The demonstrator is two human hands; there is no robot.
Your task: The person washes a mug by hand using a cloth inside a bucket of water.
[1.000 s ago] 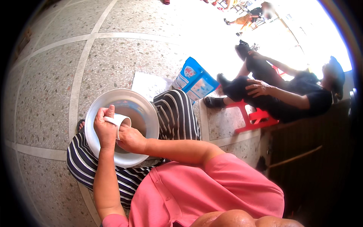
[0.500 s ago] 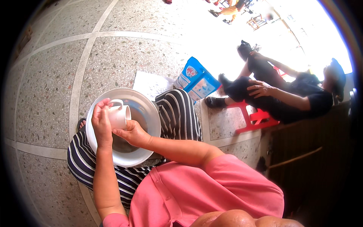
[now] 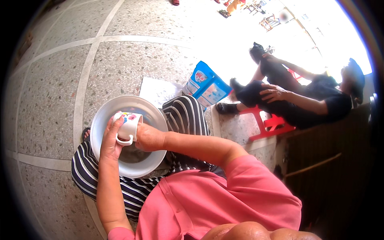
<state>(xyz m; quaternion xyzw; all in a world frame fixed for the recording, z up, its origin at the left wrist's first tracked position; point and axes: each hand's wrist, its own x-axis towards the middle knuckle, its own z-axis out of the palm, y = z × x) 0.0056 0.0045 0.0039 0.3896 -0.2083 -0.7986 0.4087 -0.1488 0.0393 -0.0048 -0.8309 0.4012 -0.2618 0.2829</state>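
White at left of centre, over the basin [image 3: 97, 138]: clasping, with the fingers of the left hand [image 3: 110, 143], the mug [image 3: 129, 127]; rightward, reaching to its mouth with the right hand [image 3: 151, 138], hiding those fingertips, leaving their grip impossible to tell.

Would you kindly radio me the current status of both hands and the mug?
Left hand gripping floral white mug over white basin. Right hand at mug's mouth, fingers hidden. Nothing visibly blocking either hand.
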